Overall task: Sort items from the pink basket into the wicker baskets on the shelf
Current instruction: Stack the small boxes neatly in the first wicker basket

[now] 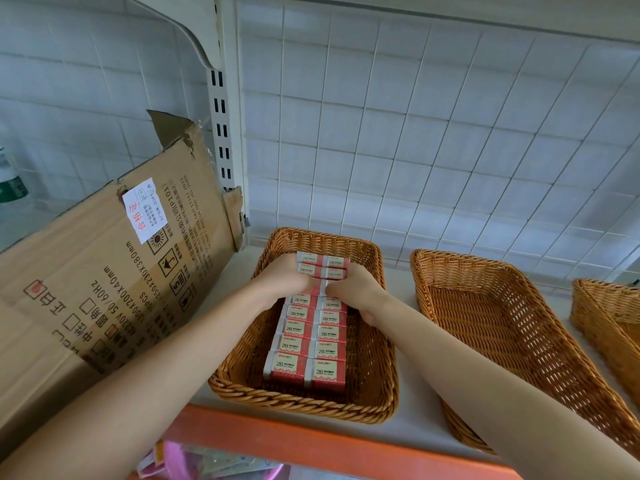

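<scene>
A wicker basket (pixel 239 362) on the white shelf holds two neat rows of red-and-white 2B eraser boxes (pixel 313 336). My left hand (pixel 280 277) and my right hand (pixel 353 287) are both inside it near the far end. Each grips the eraser rows from its own side, thumbs curled over the top. A second wicker basket (pixel 498 327) with nothing in it stands to the right. A third wicker basket (pixel 606 306) shows at the right edge. The pink basket (pixel 194 462) peeks out below the shelf, partly hidden.
A large cardboard box (pixel 104 271) leans on the shelf just left of the first basket. The shelf has an orange front edge (pixel 311 441) and a white wire grid back (pixel 433 133). A slotted white upright (pixel 221 133) stands behind the box.
</scene>
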### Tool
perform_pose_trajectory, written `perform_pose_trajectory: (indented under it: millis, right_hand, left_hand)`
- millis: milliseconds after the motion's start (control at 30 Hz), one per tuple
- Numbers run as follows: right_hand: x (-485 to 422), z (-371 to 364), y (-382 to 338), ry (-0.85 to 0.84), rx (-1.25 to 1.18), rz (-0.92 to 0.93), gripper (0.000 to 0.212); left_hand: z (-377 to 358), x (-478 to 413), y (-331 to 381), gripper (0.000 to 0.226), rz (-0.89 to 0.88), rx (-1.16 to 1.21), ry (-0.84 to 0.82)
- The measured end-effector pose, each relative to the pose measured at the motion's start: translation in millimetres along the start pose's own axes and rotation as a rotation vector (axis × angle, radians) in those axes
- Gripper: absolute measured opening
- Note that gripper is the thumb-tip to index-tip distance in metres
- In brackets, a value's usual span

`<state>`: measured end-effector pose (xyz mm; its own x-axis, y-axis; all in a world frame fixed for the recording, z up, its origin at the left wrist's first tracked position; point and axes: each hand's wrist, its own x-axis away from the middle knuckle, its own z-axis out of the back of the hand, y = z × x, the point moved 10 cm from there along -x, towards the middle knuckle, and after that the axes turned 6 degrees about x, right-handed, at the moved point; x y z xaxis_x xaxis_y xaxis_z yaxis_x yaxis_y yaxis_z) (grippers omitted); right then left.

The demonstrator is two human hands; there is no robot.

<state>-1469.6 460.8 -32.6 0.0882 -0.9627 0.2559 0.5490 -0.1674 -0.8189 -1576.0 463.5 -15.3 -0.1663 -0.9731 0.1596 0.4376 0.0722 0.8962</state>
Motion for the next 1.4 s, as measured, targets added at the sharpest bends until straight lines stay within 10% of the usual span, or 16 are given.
perform_pose_trajectory:
  millis: [900, 1133, 1400]
  right_hand:
    - [-2, -6, 8, -0.033, 0.022, -0.060, 0.029]
    - [16, 33, -32, 0.161, 0.357, 0.134, 0.029]
    - [63, 76, -27, 0.370, 0.848, 0.203, 0.049]
  left_hand:
    - [-2, 6, -4, 0.019, 0.053, -0.035, -0.032]
    - [17, 11, 16, 0.008, -0.081, -0.273, 0.084]
    - [-10, 36, 55, 0.046, -0.327, -0.660, 0.090]
